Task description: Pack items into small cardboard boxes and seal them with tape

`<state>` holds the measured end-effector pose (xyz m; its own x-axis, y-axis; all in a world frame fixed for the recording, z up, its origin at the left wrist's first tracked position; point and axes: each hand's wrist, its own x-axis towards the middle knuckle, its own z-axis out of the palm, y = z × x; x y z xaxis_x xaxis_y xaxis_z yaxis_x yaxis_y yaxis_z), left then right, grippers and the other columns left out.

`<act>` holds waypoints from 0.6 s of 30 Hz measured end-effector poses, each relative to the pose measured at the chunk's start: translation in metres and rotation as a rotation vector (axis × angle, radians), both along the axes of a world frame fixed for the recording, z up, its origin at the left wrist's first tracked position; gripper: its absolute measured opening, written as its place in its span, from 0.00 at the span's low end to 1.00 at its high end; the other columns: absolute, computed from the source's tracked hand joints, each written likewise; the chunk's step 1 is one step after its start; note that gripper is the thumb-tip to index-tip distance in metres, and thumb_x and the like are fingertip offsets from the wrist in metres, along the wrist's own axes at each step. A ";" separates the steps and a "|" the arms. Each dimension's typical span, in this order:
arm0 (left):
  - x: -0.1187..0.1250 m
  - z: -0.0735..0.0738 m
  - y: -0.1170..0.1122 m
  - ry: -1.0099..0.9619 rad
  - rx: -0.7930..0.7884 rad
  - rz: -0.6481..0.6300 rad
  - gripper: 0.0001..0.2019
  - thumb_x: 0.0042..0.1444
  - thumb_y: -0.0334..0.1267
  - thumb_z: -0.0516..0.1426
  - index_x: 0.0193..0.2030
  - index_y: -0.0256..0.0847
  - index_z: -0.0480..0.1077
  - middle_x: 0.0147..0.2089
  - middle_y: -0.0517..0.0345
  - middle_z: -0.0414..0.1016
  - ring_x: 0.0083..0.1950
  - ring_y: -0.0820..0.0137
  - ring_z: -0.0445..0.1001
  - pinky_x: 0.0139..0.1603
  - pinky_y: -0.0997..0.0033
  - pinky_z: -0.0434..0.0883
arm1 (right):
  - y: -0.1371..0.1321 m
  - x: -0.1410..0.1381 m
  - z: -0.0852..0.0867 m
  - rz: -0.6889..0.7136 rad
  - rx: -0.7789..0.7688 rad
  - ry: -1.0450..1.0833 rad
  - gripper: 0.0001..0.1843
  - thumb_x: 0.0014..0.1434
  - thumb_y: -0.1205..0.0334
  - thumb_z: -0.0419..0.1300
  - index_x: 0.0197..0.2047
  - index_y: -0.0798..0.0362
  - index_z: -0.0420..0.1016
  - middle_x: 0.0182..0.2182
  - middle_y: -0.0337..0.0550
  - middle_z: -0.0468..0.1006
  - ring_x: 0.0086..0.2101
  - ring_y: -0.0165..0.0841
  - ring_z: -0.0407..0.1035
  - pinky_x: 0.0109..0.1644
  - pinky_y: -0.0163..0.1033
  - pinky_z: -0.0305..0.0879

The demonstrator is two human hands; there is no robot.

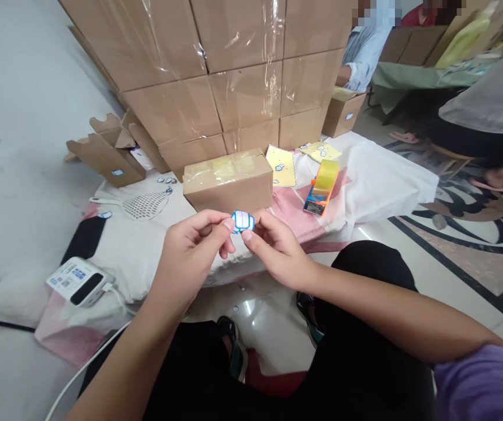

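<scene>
I'm pinching the sticker (243, 221) in front of the box (229, 181), left hand (190, 248) and right hand (277, 248) fingers clamped on its opposite edges; probably featherlight, floppy, tacky-backed, so I'm gripping edges only.

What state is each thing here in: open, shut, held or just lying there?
blue-and-white sticker: pinched between left hand and right hand.
small brown cardboard box: taped shut.
brown cardboard box at left: flaps open.
yellow tape roll in orange dispenser: lying down, not held.
stacked large cardboard boxes: closed, wrapped in clear film.
white charger block: cable plugged in.
</scene>
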<state>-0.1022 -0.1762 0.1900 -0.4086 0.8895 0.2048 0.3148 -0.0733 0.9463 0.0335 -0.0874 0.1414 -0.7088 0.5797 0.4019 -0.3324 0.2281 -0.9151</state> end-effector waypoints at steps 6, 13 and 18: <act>0.002 0.002 -0.007 -0.016 0.005 -0.016 0.06 0.61 0.37 0.59 0.36 0.45 0.78 0.21 0.65 0.68 0.26 0.74 0.68 0.30 0.74 0.68 | -0.004 0.001 -0.001 -0.089 0.046 0.029 0.13 0.66 0.50 0.59 0.44 0.49 0.61 0.36 0.39 0.65 0.34 0.30 0.62 0.35 0.36 0.59; 0.002 0.004 -0.002 0.016 -0.028 -0.017 0.07 0.60 0.39 0.59 0.38 0.41 0.78 0.22 0.64 0.69 0.25 0.74 0.68 0.29 0.73 0.67 | -0.002 0.004 0.002 -0.035 0.118 0.025 0.16 0.70 0.51 0.53 0.33 0.52 0.64 0.27 0.36 0.62 0.29 0.29 0.57 0.33 0.37 0.54; 0.002 0.001 0.002 0.300 -0.060 0.041 0.14 0.61 0.43 0.59 0.51 0.44 0.77 0.36 0.58 0.78 0.34 0.71 0.73 0.35 0.71 0.70 | 0.003 0.004 -0.001 -0.013 0.115 -0.009 0.17 0.71 0.49 0.50 0.36 0.52 0.65 0.28 0.38 0.65 0.30 0.30 0.59 0.35 0.38 0.57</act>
<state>-0.0997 -0.1743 0.1914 -0.3737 0.8876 0.2694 0.5827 -0.0013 0.8127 0.0373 -0.0843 0.1406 -0.7054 0.5396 0.4596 -0.3204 0.3357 -0.8858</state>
